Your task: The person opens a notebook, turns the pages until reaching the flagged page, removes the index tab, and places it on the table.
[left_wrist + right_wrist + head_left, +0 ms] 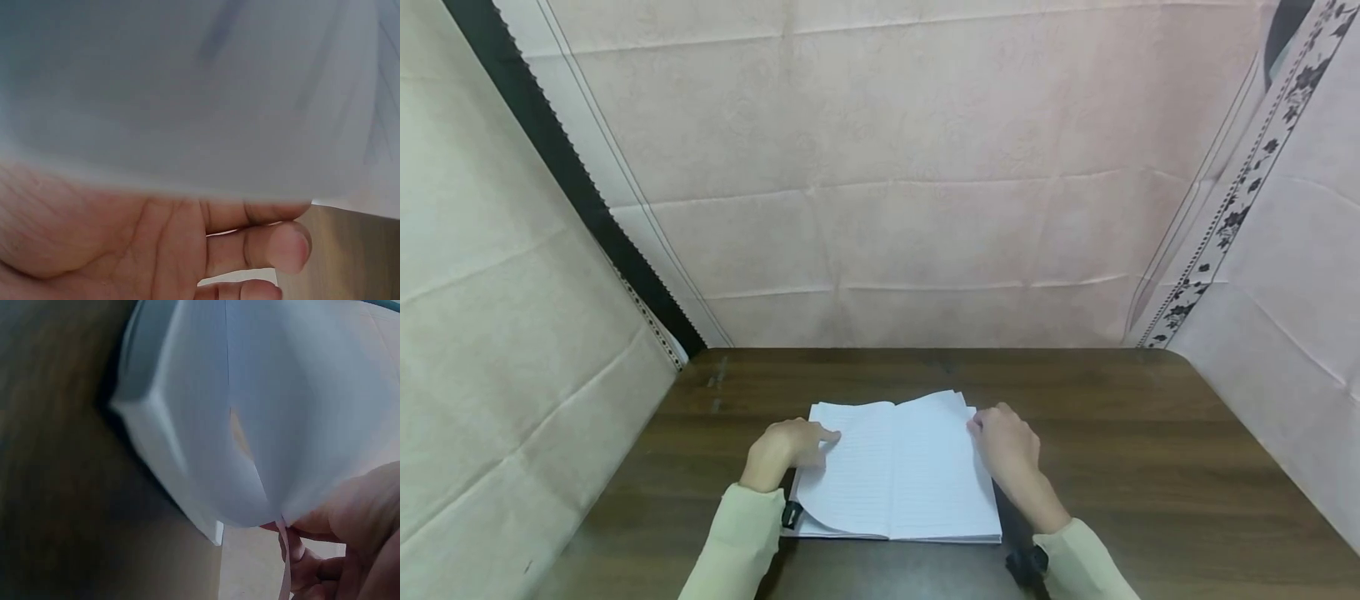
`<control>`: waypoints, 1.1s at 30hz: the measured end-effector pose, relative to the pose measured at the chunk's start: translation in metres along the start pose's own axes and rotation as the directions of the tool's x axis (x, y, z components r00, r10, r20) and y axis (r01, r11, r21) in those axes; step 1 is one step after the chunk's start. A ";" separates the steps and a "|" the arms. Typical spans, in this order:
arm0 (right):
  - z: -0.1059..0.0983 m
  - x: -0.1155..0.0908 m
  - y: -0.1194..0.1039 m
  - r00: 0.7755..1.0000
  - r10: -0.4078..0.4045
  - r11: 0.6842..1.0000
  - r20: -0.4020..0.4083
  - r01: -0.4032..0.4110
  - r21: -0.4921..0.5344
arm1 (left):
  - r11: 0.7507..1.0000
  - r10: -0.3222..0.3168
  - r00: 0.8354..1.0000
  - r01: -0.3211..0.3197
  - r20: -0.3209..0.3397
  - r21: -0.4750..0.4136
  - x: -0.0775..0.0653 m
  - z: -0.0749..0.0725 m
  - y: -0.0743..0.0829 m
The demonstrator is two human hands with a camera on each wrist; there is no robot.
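Notebook lies open on the wood table, between both hands, lined pages up. Left leaf bows up off the stack, its lower edge curling; right leaf also stands off the block in the right wrist view. Right hand has thumb and finger clamped on that leaf's outer edge; a thin pinkish strip runs down by the pinch, can't tell what it is. Left hand is at the left edge, lower fingers slightly apart and loosely bent, paper across the palm; thumb hidden there, so can't tell if it pinches. Risks, my read: a hard right pull could crease or tear the leaf; a pinch catching several sheets would lift extras; a left-hand slip could let the curled leaf flop or fold; uneven pull could skew the notebook on the table.
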State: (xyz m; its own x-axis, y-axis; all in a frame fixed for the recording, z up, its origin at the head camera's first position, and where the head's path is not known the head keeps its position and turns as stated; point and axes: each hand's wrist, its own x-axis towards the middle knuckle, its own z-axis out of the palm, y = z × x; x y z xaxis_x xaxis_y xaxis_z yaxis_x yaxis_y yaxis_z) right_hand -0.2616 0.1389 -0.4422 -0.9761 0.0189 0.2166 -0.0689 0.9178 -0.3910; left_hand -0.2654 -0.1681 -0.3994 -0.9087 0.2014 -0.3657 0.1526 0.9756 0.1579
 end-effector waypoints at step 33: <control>0.003 -0.004 -0.007 0.991 -0.114 0.989 -0.070 0.106 -0.106 | 1.000 -0.008 1.000 0.009 0.017 -0.017 0.000 0.002 0.002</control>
State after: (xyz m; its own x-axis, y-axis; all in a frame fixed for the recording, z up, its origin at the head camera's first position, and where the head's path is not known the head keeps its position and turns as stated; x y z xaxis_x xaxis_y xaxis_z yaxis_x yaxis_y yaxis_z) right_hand -0.2583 0.1311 -0.4432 -0.9450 -0.0581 0.3218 -0.1499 0.9515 -0.2686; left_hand -0.2645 -0.1659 -0.4013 -0.9032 0.1947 -0.3825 0.1383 0.9757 0.1701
